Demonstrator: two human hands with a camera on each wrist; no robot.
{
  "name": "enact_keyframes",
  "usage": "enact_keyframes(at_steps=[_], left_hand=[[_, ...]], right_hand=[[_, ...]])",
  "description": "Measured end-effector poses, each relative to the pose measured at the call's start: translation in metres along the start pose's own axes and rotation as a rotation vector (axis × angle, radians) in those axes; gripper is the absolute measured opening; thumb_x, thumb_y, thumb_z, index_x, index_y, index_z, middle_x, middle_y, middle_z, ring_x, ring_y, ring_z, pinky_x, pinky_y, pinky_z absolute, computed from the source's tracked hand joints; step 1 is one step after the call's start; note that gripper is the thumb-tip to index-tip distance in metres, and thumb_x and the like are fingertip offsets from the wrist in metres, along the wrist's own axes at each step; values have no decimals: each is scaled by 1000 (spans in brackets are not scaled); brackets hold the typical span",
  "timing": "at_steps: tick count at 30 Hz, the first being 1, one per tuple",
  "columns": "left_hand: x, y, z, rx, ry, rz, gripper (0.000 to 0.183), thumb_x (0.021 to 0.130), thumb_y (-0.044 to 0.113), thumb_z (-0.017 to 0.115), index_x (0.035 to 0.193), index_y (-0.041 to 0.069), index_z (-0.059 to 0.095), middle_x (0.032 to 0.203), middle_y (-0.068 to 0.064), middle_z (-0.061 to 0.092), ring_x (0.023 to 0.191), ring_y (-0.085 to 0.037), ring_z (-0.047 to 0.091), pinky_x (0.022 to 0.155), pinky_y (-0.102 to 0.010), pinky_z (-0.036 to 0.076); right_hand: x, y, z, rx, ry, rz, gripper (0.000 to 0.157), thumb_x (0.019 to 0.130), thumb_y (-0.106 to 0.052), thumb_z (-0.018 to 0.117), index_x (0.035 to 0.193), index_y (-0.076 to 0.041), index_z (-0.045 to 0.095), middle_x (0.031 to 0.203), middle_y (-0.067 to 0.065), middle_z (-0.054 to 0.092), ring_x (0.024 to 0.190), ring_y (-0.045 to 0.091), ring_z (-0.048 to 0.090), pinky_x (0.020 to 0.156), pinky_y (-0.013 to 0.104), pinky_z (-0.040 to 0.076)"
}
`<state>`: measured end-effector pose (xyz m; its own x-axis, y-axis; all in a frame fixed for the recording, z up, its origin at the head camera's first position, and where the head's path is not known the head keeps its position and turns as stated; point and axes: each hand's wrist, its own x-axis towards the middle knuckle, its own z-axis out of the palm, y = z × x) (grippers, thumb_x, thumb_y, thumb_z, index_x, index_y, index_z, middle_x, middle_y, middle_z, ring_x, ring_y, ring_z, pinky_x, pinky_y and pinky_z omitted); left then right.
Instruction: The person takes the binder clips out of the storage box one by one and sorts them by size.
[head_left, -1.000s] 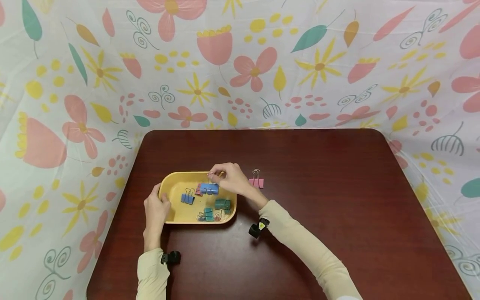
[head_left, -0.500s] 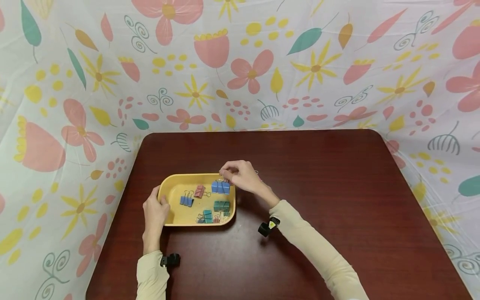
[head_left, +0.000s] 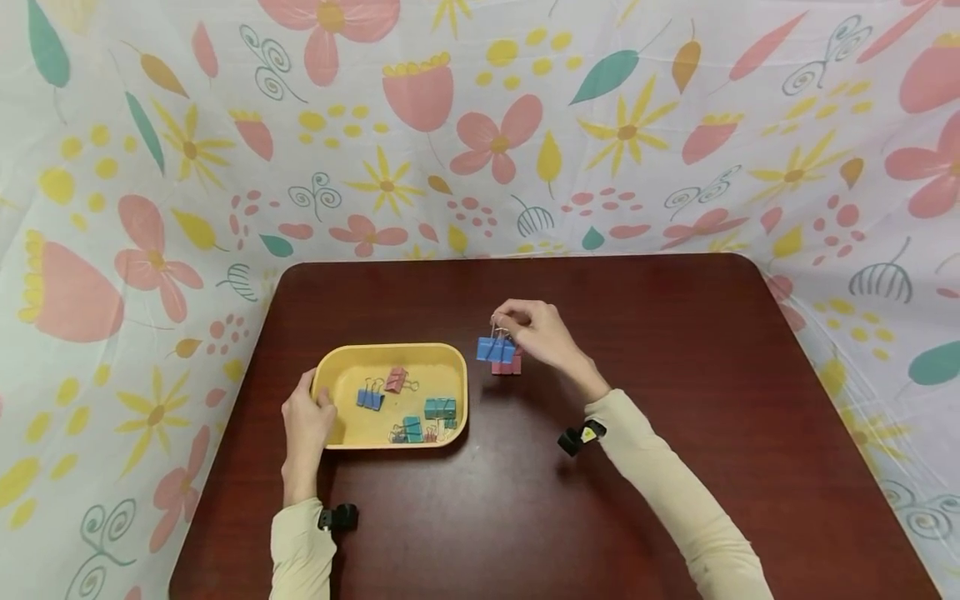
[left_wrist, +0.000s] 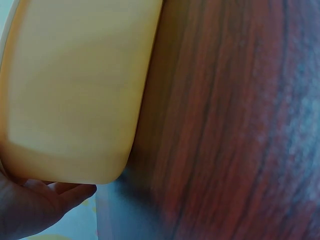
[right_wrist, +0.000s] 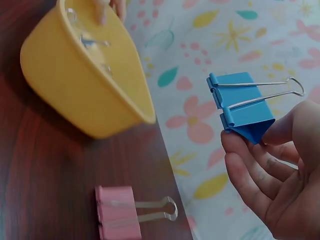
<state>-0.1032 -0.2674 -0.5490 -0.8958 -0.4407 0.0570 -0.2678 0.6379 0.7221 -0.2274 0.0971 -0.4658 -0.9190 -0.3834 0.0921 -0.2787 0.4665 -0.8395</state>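
A pink clip (head_left: 507, 367)'s out toward the surface (head_left: 652, 350)'s far edge; right grip (head_left: 543, 332) pinches a blue clip (head_left: 491, 351) aloft; left grip (head_left: 306, 417) clasps the tub (head_left: 357, 426); other clips (head_left: 440, 407) inside.

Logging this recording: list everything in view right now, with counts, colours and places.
Table: 1, dark reddish-brown, under everything.
Cloth: 1, white with pink, yellow and teal prints, behind and beside the table.
Tray: 1, yellow, on the table's left half.
Held clip: 1, blue, above the table, right of the tray.
Pink clip: 1, pink, on the table right of the tray.
Blue clip: 1, blue, in the tray.
Reddish clip: 1, pinkish-red, in the tray.
Green clip: 1, dark green, tray's right side.
Teal clip: 1, teal, tray's near side.
Smaller clips: count unclear, mixed colours, tray's near-right part.
Wrist cameras: 2, black, one per wrist.
Sleeves: 2, cream, on both arms.
Left hand: 1, bare, gripping the tray's left end.
Right hand: 1, bare, holding the held clip.
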Motion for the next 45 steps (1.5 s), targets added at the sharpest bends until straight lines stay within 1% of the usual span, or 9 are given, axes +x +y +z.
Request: enact_keyframes(at_steps=[5,12,15,19,28,35,41,43,45], left_hand=[[1,1,-2,11,14,-5,42,101,7,48,142,4,55,120,-30,67,97,-42,63,79,-52,51],[0,3,0,16,-8,-18,43,102,9,47,144,5,53,120,-29,67,96,-41,61,77,-49,50],[-1,3,1,14,-9,-19,42,102,9,47,144,5,54,120,-29,67,97,-41,62,78,-49,50],[-1,1,1,13,-6,-18,42,101,8,48,143,4,54,120,-29,67,98,-42,62,80,-52,51],[1,2,0,1,-13,-28,43,101,8,47,144,4,53,125,-30,64,105,-44,60,86,-54,49],[4,4,0,6,-9,-30,43,101,7,47,143,4,53,124,-30,64,105,-45,60,86,-55,48],[4,4,1,7,2,-15,41,101,8,47,141,2,55,120,-30,66,99,-43,60,84,-54,49],[2,3,1,14,2,-14,41,101,8,47,141,2,55,119,-30,66,97,-43,60,82,-53,48],[1,2,1,20,2,-9,41,101,8,47,141,2,55,119,-30,66,95,-42,61,80,-52,48]], right_hand=[[1,12,-20,-9,33,16,19,101,-28,64,102,-14,76,86,6,75,67,16,69,58,42,59],[-1,39,-38,-49,43,67,21,101,-28,64,105,-12,76,91,11,76,69,16,67,60,38,58],[-7,53,-38,-64,43,86,20,101,-27,64,105,-12,76,87,8,75,67,15,65,60,39,57],[-13,73,-35,-89,49,95,21,101,-27,64,105,-10,76,81,6,73,62,15,64,57,32,54],[-26,114,-26,-138,30,143,21,102,-25,62,106,-10,76,83,8,73,59,13,61,54,29,51],[-24,122,-24,-174,80,119,20,101,-25,64,106,-12,79,85,10,77,50,12,60,50,29,52],[-24,122,-25,-230,143,116,25,102,-22,61,112,-9,79,93,12,79,46,11,47,51,26,35],[-24,122,-25,-222,149,132,26,103,-23,58,112,-8,78,92,13,79,52,14,55,53,26,37],[-23,122,-26,-207,160,144,29,105,-25,55,109,-7,78,92,13,79,64,19,64,59,28,44]])
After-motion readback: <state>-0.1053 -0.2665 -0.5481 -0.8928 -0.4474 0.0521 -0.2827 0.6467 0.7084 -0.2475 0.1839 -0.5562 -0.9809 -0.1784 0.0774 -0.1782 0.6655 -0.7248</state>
